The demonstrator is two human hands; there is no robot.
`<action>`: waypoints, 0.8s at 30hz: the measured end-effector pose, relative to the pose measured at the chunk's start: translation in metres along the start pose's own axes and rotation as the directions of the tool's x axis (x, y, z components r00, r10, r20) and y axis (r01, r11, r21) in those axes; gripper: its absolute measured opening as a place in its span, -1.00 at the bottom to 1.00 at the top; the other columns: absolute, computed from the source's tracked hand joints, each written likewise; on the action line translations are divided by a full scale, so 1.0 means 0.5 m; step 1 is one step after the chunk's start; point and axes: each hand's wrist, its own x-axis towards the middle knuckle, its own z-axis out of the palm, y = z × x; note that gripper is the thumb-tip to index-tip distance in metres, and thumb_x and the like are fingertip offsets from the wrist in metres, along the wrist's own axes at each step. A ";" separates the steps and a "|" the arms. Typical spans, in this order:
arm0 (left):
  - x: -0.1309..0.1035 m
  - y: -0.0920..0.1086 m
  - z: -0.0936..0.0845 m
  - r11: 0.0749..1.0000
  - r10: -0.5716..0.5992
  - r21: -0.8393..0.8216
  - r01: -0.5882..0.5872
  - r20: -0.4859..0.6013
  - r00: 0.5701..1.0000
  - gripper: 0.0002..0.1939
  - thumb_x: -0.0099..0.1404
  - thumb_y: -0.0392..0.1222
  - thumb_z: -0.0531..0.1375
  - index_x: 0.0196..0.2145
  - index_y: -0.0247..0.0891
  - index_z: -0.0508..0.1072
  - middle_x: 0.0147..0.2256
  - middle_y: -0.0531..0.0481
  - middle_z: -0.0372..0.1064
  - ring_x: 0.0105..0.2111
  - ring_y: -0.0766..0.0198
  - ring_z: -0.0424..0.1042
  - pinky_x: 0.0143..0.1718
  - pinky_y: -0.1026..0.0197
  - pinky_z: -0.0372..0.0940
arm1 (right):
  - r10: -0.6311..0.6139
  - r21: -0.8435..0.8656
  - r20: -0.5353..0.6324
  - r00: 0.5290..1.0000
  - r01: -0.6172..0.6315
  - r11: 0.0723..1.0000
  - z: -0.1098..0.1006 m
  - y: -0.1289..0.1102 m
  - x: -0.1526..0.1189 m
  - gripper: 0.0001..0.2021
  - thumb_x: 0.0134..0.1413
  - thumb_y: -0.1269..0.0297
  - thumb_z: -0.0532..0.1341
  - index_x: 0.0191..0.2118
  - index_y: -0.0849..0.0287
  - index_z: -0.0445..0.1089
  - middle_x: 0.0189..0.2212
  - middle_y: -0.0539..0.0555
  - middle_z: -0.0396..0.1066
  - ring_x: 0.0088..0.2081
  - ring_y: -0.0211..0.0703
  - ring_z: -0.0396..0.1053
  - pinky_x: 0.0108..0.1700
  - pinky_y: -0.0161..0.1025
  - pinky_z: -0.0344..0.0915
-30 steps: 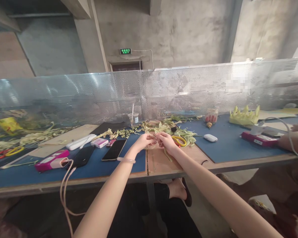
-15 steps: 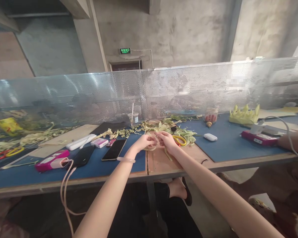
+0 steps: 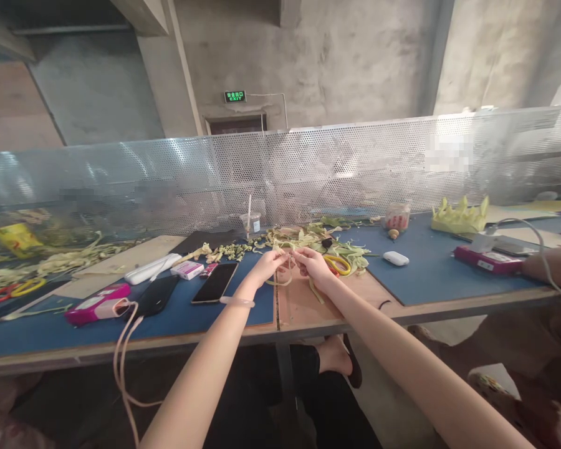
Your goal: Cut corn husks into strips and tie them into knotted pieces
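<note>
My left hand [image 3: 267, 267], with a pale bracelet on its wrist, is closed in a pinch above the bare wooden part of the table. Close beside it, my right hand [image 3: 314, 265] is pinched as well, the fingertips of both nearly meeting. A thin pale green plant strip [image 3: 285, 283] hangs in a loop from between the fingers; its upper part is hidden by them. Behind the hands spreads a heap of pale green leaf strips [image 3: 299, 238]. Yellow-handled scissors [image 3: 340, 264] lie just beyond my right hand.
Left of my hands are a phone [image 3: 215, 284], small boxes [image 3: 187, 269], a magenta power bank [image 3: 98, 304] and red-and-yellow scissors [image 3: 12, 290]. To the right lie a white case [image 3: 396, 258], a jar [image 3: 397, 218] and a co-worker's arm [image 3: 549, 268]. A perforated metal screen [image 3: 308, 168] stands behind.
My left hand's fingers have lifted slightly and straightened toward the right hand's fingertips. The loop of plant strip below them now shows more. The things on the table have stayed put.
</note>
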 end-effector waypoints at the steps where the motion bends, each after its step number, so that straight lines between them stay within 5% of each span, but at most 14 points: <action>1: 0.000 0.000 0.000 1.000 -0.004 -0.001 0.004 -0.007 1.000 -0.64 0.14 0.09 0.12 -0.37 -0.32 0.39 -0.35 -0.08 0.37 -0.34 0.23 0.36 -0.32 0.21 0.28 | 0.002 0.004 0.000 1.000 -0.002 1.000 0.000 0.000 0.000 -0.62 -0.30 -0.01 0.32 -0.44 0.19 0.31 -0.69 -0.14 0.10 -0.67 -0.45 -0.03 -0.65 -0.43 -0.12; 24: -0.005 0.004 0.003 0.999 -0.022 -0.031 0.021 -0.045 0.999 -0.71 0.11 0.01 0.17 -0.37 -0.30 0.39 -0.36 -0.06 0.38 -0.37 0.26 0.36 -0.34 0.23 0.28 | 0.008 -0.060 0.016 1.000 -0.007 0.998 0.013 -0.005 -0.008 -0.62 -0.21 -0.04 0.26 -0.47 0.17 0.20 -0.71 -0.15 0.11 -0.70 -0.44 -0.01 -0.67 -0.43 -0.04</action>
